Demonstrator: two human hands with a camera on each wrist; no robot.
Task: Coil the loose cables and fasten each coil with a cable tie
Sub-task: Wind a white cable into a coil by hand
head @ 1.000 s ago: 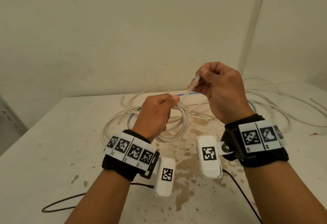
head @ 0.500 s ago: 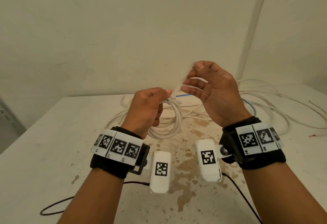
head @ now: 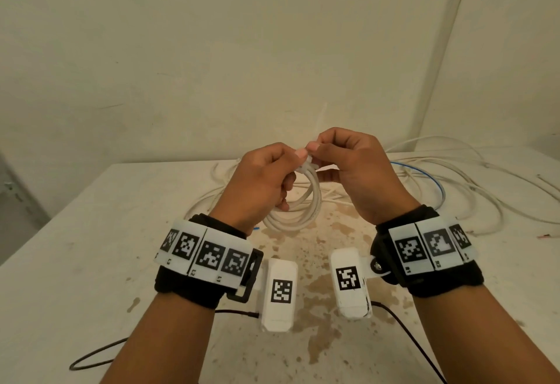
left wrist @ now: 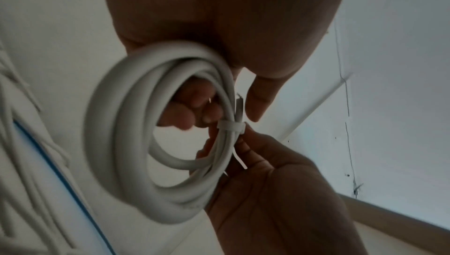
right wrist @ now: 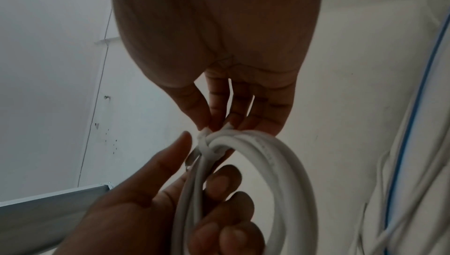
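Now my left hand [head: 257,183] grips the coil [head: 303,210] above the table [head: 91,247], fingers through its loops, while my right hand [head: 354,171] pinches the tie [left wrist: 230,125] cinched round it. Springy, light cable, I judge; best held beside the tie.

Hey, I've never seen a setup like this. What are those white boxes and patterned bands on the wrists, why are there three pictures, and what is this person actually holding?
No robot here: a person works with bare hands. The patterned bands and white boxes are wrist-worn gear; the boxes are most likely the wrist cameras. One picture comes from a head camera looking down; the other two look along each hand.

The left hand grips a white cable coil, fingers through its middle. A white cable tie already circles the strands. The right hand pinches at that tie.

Behind, on the stained table, lie loose white cables and a blue one.
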